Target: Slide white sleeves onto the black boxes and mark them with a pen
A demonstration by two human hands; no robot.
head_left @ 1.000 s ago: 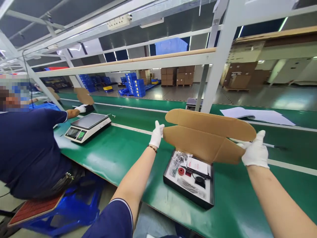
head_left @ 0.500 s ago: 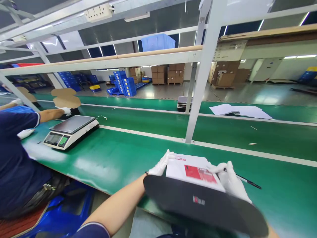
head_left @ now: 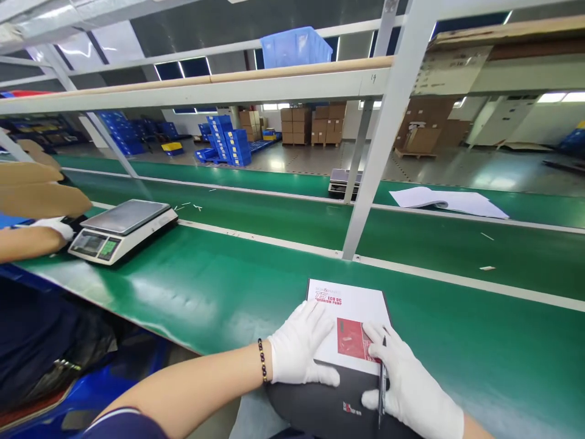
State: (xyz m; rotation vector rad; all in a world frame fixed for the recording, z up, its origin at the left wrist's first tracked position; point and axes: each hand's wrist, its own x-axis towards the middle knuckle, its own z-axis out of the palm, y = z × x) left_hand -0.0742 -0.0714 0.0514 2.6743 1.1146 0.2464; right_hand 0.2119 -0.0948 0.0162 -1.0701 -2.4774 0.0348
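Probably light, stiff card, the box (head_left: 350,305) at 6 o'clock suits a side-edge grip; fingers of the left hand (head_left: 299,352) lie spread flat on it, those of the right hand (head_left: 409,393) pinch a pen (head_left: 381,381).

A long green worktop (head_left: 219,286) is seen, and it is divided along its length by a white strip (head_left: 274,242). A box (head_left: 350,311) with a white printed lid is laid at the near edge. A weighing scale (head_left: 121,230) is placed at the left. On the far part, paper sheets (head_left: 448,201) and a second scale (head_left: 343,180) are laid.

Closed white-top box (head_left: 350,305) lies flat; black pen (head_left: 382,381) prob. atop it.
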